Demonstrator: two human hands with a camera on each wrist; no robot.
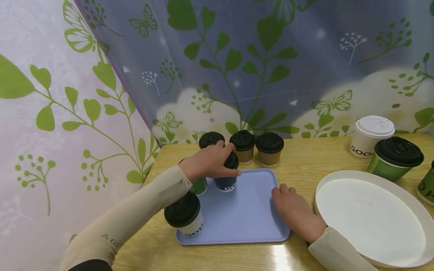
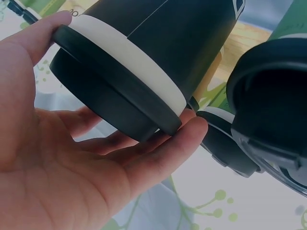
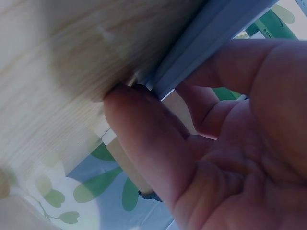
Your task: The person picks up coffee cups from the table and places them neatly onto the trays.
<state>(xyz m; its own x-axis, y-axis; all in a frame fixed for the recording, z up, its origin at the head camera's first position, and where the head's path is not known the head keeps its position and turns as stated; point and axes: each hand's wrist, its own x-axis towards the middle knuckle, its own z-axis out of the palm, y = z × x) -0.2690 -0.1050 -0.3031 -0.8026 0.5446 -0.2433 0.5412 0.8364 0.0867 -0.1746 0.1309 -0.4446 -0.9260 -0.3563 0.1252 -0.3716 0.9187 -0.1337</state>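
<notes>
My left hand (image 1: 213, 160) reaches over the tray and grips a dark blue paper cup (image 1: 226, 183) by its black lid (image 2: 108, 88). In the left wrist view, thumb and fingers lie on opposite sides of that lid. The cup stands upright on, or just above, a lavender tray (image 1: 251, 210); its contact is unclear. Beside it is a green cup (image 1: 200, 186), mostly hidden by my left arm. A white cup with a black lid (image 1: 183, 212) sits at the tray's front left corner. My right hand (image 1: 295, 209) holds the tray's right rim (image 3: 206, 48), fingers curled at the edge.
Behind the tray stand brown cups with black lids (image 1: 269, 148), near the patterned curtain (image 1: 237, 75). A round white tray (image 1: 373, 218) lies on the right. Beyond it are a white-lidded cup (image 1: 371, 137) and green cups (image 1: 393, 165) on the wooden table (image 1: 305, 158).
</notes>
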